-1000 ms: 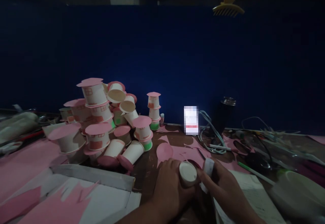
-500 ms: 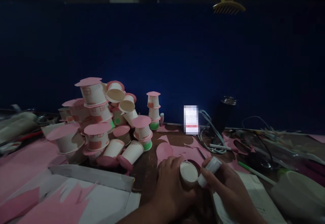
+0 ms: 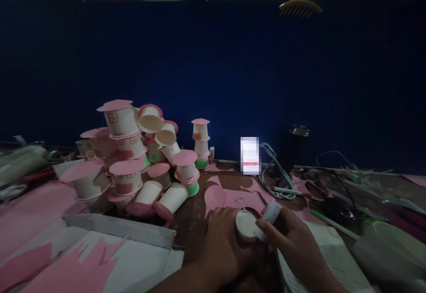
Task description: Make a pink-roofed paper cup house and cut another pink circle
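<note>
Paper, white and plain, makes up the small cup (image 3: 245, 224) that the left hand (image 3: 223, 244) wraps around on the dark counter (image 3: 189, 222), its flat base turned up toward the camera and its long axis running roughly upright with a slight lean toward the person. The left grip is closed about the cup's wall, fingers curled round the far side. The right hand (image 3: 293, 240) pinches a short white glue stick (image 3: 269, 216) between thumb and fingers, so that grip is clamped on the stick; the stick lies slanted, its lower end touching the cup's rim on the side away from the left palm, its upper end pointing up and away. Just beyond both grips lie pink paper scraps (image 3: 233, 197), and farther off, past the left grip, a heap of pink-topped cups (image 3: 133, 160).
</note>
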A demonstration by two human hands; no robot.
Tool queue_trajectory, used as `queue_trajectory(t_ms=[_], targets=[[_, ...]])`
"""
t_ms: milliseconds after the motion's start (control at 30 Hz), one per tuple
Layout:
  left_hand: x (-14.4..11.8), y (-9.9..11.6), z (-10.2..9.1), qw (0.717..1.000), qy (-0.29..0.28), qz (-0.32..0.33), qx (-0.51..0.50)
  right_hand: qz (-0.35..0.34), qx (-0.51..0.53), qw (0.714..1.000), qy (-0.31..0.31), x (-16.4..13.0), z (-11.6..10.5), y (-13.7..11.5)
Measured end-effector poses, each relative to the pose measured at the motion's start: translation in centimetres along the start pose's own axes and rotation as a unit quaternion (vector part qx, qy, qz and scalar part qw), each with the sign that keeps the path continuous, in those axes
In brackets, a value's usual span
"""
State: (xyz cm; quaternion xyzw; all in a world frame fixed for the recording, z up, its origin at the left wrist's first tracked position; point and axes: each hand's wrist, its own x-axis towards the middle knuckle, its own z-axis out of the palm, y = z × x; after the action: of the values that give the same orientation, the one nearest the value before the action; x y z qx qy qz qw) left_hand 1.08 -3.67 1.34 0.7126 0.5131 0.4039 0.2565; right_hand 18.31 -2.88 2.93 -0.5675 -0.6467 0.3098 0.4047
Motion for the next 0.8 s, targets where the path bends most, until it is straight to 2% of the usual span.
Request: queue_trajectory(t_ms=[167, 300, 433, 667, 800], targets=[[0.1, -0.4, 0.2, 1.0, 0.001, 0.01, 0.014, -0.011, -0.05, 0.998, 0.021, 0.0, 0.2, -0.3], [0.1, -0.4, 0.2, 1.0, 0.0, 0.007, 0.02, -0.06, -0.082, 0.993, 0.055, -0.2, 0.3, -0.4], [-0.1, -0.5, 0.1, 1.0, -0.006, 0.003, 0.03, -0.092, -0.052, 0.993, 0.059, -0.1, 0.1, 0.1], [0.0, -0.3, 0.0, 0.999, -0.008, 0.006, 0.045, -0.078, -0.016, 0.997, 0.022, -0.3, -0.1, -0.9], [0.1, 0.2, -0.2, 0.998, -0.02, -0.01, 0.062, -0.029, 0.067, 0.997, 0.007, -0.9, 0.0, -1.6]])
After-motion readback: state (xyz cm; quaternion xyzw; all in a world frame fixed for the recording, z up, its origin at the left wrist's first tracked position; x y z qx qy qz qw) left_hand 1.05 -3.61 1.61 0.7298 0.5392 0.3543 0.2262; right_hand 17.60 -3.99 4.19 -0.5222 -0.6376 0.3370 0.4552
